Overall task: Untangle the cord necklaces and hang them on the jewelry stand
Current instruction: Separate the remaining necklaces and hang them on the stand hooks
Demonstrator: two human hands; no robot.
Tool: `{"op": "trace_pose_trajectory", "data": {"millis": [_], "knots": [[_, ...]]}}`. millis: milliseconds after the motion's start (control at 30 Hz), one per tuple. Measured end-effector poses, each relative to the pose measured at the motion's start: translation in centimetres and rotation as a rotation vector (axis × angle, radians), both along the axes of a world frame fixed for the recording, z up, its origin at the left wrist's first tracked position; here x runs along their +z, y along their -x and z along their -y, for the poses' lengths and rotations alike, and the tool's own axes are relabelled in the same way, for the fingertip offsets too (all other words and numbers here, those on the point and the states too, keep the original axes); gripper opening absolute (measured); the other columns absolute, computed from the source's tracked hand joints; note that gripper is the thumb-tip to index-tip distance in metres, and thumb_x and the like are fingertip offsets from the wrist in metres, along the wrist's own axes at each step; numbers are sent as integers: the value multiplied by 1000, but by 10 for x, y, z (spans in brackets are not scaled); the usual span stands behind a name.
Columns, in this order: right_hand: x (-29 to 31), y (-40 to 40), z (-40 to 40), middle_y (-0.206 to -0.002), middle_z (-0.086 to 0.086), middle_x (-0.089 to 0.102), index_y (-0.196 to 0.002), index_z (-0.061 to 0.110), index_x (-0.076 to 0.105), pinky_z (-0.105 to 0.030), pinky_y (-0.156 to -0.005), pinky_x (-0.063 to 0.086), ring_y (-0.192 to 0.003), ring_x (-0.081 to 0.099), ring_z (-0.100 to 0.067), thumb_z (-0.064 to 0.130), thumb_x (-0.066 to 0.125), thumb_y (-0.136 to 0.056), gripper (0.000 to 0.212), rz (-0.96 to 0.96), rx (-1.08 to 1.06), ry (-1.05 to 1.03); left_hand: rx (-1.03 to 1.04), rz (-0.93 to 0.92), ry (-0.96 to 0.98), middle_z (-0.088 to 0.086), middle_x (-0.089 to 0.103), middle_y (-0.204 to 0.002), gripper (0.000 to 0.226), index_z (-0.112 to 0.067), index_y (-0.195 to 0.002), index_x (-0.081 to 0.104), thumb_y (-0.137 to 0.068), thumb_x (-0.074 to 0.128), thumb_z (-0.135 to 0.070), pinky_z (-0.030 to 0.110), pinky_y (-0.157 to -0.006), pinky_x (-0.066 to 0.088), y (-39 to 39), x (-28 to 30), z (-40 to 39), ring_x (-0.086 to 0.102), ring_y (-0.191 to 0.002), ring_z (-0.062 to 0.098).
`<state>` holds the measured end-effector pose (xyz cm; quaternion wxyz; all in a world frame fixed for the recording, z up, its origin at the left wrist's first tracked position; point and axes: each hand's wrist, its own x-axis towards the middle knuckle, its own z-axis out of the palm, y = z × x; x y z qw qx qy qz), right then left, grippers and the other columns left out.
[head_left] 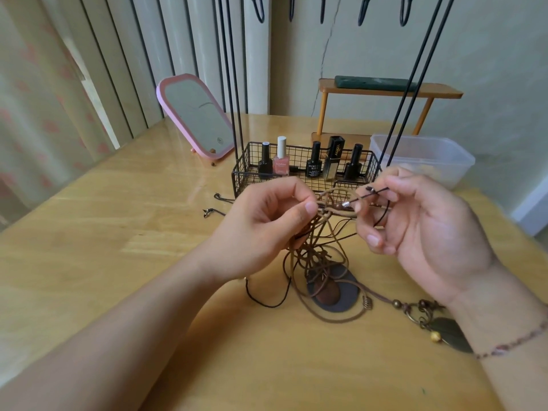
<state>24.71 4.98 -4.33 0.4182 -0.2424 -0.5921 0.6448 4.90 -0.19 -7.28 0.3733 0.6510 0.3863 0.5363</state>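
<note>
A tangle of brown and dark cord necklaces (318, 256) hangs between my hands above the wooden table. My left hand (264, 221) pinches the knotted top of the tangle. My right hand (421, 215) pinches a dark cord end with a small metal clasp. An oval brown-and-grey pendant (332, 292) lies on the table under the tangle. A bronze leaf pendant (447, 333) lies beside my right wrist. The black jewelry stand (237, 99) rises behind, with its hooks (363, 11) at the top edge and a wire basket base (299, 170).
Several nail polish bottles (281, 161) stand in the wire basket. A pink mirror (195, 117) leans at the back left. A clear plastic box (424, 155) and a small wooden shelf (388, 90) sit at the back right. Thin dark chains (216, 204) lie left of the basket.
</note>
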Motion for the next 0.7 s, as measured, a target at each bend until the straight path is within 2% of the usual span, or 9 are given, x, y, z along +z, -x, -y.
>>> {"op": "trace_pose_trajectory", "data": {"millis": [100, 200, 367, 500, 600, 700], "knots": [[2, 0, 2, -69, -4, 61, -68, 15, 54, -24, -42, 26, -48, 45, -17, 22, 59, -79, 13, 38, -36, -30, 13, 20, 25, -3, 46, -62, 17, -14, -82, 57, -97, 53, -18, 23, -54, 45, 1, 2, 0, 46, -57, 14], [2, 2, 5, -72, -6, 65, -56, 19, 52, -24, -41, 27, -50, 46, -17, 13, 66, -81, 29, 88, -80, -48, 24, 72, 77, -4, 46, -61, 22, -20, -77, 57, -99, 52, -21, 16, -48, 41, 2, 3, -1, 49, -54, 11], [2, 1, 2, -75, -11, 70, -56, 17, 44, -26, -44, 26, -50, 45, -18, -2, 58, -88, 40, 134, -227, -61, 57, 37, 108, 8, 36, -59, 24, -10, -82, 45, -105, 38, -12, 14, -41, 28, 2, 4, -3, 45, -43, 6], [4, 1, 1, -69, -11, 66, -51, 23, 46, -28, -46, 28, -48, 45, -19, -3, 56, -88, 46, 95, -244, -30, 49, -54, 124, 13, 40, -57, 21, -8, -88, 47, -100, 43, -24, 15, -41, 29, 3, 4, -3, 38, -41, 6], [3, 0, -1, -65, -8, 63, -62, 21, 46, -28, -46, 32, -49, 46, -20, -3, 53, -90, 37, 108, -256, -17, 26, -76, 172, 2, 47, -53, 22, -10, -87, 51, -96, 49, -30, 16, -42, 28, 6, 3, -4, 33, -43, 11], [1, -3, -6, -62, -3, 60, -73, 21, 42, -30, -50, 37, -53, 47, -20, 1, 52, -93, 30, 137, -266, -1, 71, -68, 217, 2, 57, -65, 20, -10, -87, 58, -90, 59, -30, 15, -42, 31, 7, 4, -4, 37, -44, 6]]}}
